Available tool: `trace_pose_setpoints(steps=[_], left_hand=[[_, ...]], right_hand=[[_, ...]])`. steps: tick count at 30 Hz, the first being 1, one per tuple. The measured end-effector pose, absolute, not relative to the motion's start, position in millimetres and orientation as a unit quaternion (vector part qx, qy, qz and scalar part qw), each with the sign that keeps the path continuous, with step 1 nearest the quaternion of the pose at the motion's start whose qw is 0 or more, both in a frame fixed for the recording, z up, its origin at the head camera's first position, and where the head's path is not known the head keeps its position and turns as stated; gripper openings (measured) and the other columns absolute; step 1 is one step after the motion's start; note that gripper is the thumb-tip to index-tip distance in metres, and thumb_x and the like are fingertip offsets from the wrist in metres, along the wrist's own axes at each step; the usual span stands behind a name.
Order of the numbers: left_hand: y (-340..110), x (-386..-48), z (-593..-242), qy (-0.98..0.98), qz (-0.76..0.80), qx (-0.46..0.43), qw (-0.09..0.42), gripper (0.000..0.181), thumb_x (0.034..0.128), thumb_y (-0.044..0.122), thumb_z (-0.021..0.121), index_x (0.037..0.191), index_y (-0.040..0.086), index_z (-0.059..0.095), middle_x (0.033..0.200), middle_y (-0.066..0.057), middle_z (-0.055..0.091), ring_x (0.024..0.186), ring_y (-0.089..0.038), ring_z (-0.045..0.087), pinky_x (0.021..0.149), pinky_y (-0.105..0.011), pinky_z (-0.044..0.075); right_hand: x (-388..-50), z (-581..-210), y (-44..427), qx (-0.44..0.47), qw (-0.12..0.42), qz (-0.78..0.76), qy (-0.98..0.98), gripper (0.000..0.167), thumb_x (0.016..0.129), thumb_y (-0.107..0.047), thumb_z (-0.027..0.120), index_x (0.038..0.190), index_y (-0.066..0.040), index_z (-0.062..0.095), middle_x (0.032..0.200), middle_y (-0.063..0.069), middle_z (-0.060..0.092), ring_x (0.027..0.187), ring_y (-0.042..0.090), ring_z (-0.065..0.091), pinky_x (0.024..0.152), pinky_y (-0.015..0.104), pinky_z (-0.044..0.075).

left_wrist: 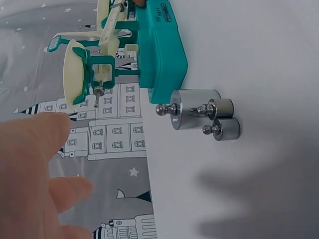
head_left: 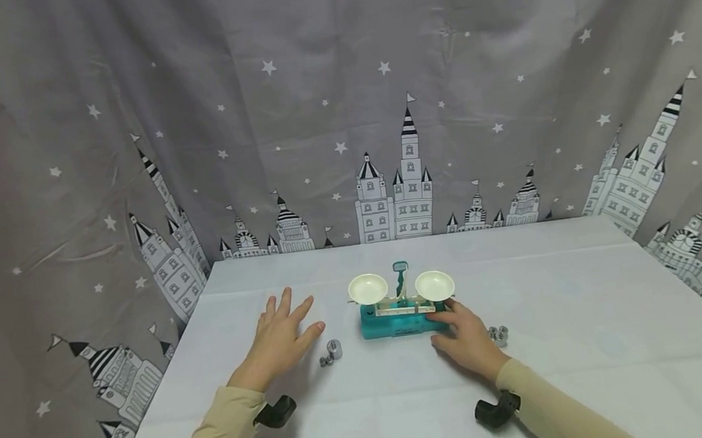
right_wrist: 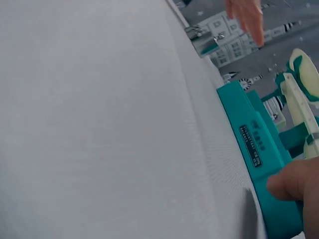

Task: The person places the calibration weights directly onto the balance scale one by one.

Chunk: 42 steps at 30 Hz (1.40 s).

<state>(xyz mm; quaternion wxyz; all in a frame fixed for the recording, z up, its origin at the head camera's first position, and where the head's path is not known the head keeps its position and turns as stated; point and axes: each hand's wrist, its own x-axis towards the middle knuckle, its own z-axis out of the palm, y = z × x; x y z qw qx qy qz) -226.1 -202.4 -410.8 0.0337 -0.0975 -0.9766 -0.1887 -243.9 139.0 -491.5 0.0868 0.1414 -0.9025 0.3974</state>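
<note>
A teal balance scale point(head_left: 393, 324) with two cream pans point(head_left: 368, 289) stands mid-table. My right hand point(head_left: 469, 341) holds the right end of its base. In the right wrist view one digit point(right_wrist: 289, 184) presses on the front of the teal base; the other fingertips are mostly hidden. My left hand point(head_left: 282, 342) hovers left of the scale with its fingers spread, holding nothing. Beside it, several metal weights point(head_left: 335, 349) stand on the table. The left wrist view shows these knobbed weights point(left_wrist: 197, 107) close to the left end of the scale.
More small metal weights point(head_left: 498, 335) stand on the right, partly behind my right hand. A white cloth covers the table point(head_left: 588, 309). Behind it hangs a grey curtain point(head_left: 310, 61) printed with castles and stars.
</note>
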Motion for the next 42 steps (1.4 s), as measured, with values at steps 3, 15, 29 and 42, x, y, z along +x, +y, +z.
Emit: trace_pose_setpoints(steps=[3,15,29,42], left_hand=[[-203,-225,-411,-0.977,-0.188,-0.097,0.029,0.06,0.1025,0.041,0.053,0.152,0.008,0.048,0.164,-0.036,0.019,0.15,-0.062,0.011,0.118,-0.078,0.016],[-201,-223,-411,-0.974,-0.202,-0.095,0.028,0.058,0.1023,0.039,0.055,0.151,0.008,0.049,0.164,-0.035,0.019,0.151,-0.061,0.013,0.119,-0.077,0.016],[-199,-225,-415,-0.971,-0.212,-0.096,0.051,0.057,0.0999,0.036,0.059,0.149,0.007,0.051,0.163,-0.031,0.028,0.15,-0.056,0.024,0.12,-0.074,0.021],[-184,-223,-442,-0.942,-0.312,-0.106,0.058,0.052,0.0928,0.022,0.07,0.141,0.004,0.058,0.146,-0.023,0.057,0.14,-0.043,0.051,0.117,-0.059,0.04]], right_hand=[[-246,-495,142,0.145,0.09,0.408,-0.897,0.033,0.085,-0.006,0.073,0.118,-0.006,0.074,0.151,0.033,0.047,0.141,0.052,0.044,0.112,0.063,0.043],[-252,-495,142,0.145,0.116,0.402,-0.897,0.026,0.085,0.005,0.071,0.108,-0.005,0.078,0.143,0.027,0.057,0.136,0.048,0.052,0.113,0.059,0.044],[-254,-494,142,0.141,0.109,0.401,-0.898,0.028,0.087,0.005,0.066,0.11,-0.006,0.078,0.143,0.027,0.057,0.137,0.048,0.051,0.114,0.059,0.042],[-252,-494,144,0.131,0.091,0.422,-0.893,0.026,0.088,0.0,0.066,0.111,-0.006,0.078,0.146,0.029,0.054,0.139,0.049,0.048,0.115,0.062,0.041]])
